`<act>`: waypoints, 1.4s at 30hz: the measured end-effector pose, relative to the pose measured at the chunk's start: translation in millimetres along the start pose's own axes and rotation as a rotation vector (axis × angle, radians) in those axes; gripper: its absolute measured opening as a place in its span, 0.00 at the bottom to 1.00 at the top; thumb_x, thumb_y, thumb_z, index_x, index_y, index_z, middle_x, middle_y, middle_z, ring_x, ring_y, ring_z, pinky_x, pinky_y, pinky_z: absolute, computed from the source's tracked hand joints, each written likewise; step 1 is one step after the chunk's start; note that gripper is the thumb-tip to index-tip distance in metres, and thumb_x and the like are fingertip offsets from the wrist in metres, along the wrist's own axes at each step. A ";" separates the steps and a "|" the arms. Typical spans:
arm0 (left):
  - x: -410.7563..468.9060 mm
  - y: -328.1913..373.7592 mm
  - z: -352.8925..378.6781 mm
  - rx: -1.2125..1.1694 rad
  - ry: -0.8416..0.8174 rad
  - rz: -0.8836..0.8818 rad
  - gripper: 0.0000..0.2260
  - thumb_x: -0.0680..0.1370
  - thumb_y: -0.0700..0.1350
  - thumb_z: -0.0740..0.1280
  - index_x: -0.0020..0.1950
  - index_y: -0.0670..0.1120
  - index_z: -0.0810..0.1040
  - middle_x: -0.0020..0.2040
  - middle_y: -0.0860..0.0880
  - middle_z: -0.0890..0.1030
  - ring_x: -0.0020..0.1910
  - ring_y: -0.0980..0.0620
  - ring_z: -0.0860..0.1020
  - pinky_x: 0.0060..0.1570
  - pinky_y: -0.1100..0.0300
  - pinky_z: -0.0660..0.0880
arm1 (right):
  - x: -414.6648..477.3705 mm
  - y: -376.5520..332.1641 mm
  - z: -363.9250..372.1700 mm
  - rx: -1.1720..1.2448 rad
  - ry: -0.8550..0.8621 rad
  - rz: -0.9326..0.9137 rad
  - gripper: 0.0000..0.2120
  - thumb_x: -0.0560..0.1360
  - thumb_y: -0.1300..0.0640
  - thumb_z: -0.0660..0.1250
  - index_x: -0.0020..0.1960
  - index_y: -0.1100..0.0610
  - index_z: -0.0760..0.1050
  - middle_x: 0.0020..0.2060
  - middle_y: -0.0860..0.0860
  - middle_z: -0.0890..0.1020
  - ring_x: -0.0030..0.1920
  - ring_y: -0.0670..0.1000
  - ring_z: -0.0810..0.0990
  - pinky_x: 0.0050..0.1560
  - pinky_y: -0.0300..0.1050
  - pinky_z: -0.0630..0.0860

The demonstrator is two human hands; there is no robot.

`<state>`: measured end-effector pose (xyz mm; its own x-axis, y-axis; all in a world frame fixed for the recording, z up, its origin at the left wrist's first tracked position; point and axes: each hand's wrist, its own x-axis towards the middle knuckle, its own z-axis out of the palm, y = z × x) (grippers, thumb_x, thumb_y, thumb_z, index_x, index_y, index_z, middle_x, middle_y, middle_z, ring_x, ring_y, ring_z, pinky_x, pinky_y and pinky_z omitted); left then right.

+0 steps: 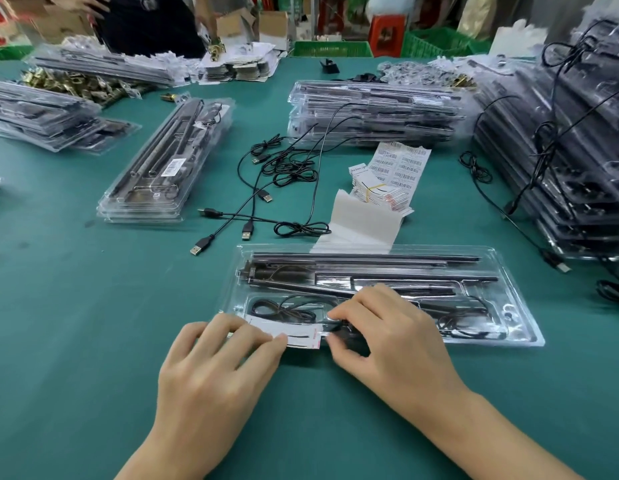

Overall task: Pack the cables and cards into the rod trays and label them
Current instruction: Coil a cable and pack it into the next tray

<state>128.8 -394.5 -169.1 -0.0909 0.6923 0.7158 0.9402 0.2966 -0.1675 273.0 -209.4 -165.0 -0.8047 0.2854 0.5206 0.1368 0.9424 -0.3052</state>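
On my feed the rod tray [509, 329] lies lengthwise across the green desk [76, 306], straight ahead of me, with dark rods [370, 259] seated in its far channels and a coiled black cable [284, 310] in the near-left compartment. The white card [296, 336], red-printed at its right end, sits across the tray's near rim just in front of that coil. My left hand [218, 368] lies flat with its fingers slightly spread, fingertips pressing down on the card's left end. My right hand [381, 337] is curled, thumb and forefinger pinching the card's right end; something dark sits right at those fingertips, possibly a cable plug, but the view is too murky there to be sure. Beyond the tray, loose USB cables [284, 171] sprawl on the desk, next to a banded bundle of cards [374, 190], a sheet of barcode labels [401, 164] and a white backing strip [360, 223]. Filled tray stacks stand to the left [155, 168], at centre back [370, 112] and on the right [578, 150].
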 end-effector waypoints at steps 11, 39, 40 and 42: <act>4.8 -1.4 5.4 -0.041 -0.029 -0.027 0.07 0.78 0.43 0.73 0.41 0.50 0.84 0.37 0.54 0.80 0.35 0.46 0.79 0.39 0.53 0.74 | 8.1 10.8 6.6 -0.031 0.013 -0.122 0.07 0.71 0.57 0.74 0.49 0.56 0.83 0.37 0.49 0.75 0.39 0.51 0.73 0.36 0.44 0.75; -16.9 18.2 1.2 0.028 -0.243 -0.134 0.18 0.79 0.50 0.62 0.63 0.46 0.84 0.53 0.44 0.83 0.52 0.40 0.82 0.57 0.50 0.72 | 4.4 7.2 7.8 -0.154 0.090 -0.207 0.12 0.83 0.56 0.64 0.42 0.56 0.76 0.36 0.49 0.76 0.37 0.52 0.73 0.36 0.47 0.76; -18.8 18.4 -1.1 0.020 -0.273 -0.152 0.19 0.79 0.51 0.62 0.64 0.45 0.84 0.55 0.43 0.82 0.55 0.39 0.81 0.58 0.49 0.72 | 4.3 7.5 7.9 -0.155 0.090 -0.208 0.12 0.83 0.56 0.64 0.42 0.56 0.76 0.36 0.49 0.76 0.38 0.52 0.73 0.37 0.47 0.76; -19.1 18.1 -4.2 -0.014 -0.309 -0.180 0.21 0.79 0.52 0.61 0.65 0.45 0.83 0.57 0.42 0.82 0.60 0.40 0.78 0.59 0.49 0.71 | 3.9 7.9 8.0 -0.152 0.097 -0.205 0.12 0.83 0.56 0.65 0.41 0.55 0.76 0.36 0.49 0.76 0.38 0.52 0.72 0.36 0.46 0.75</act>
<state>149.0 -405.1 -182.9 -0.3488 0.7966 0.4937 0.9042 0.4246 -0.0463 266.3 -202.1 -171.8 -0.7664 0.0944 0.6354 0.0679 0.9955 -0.0660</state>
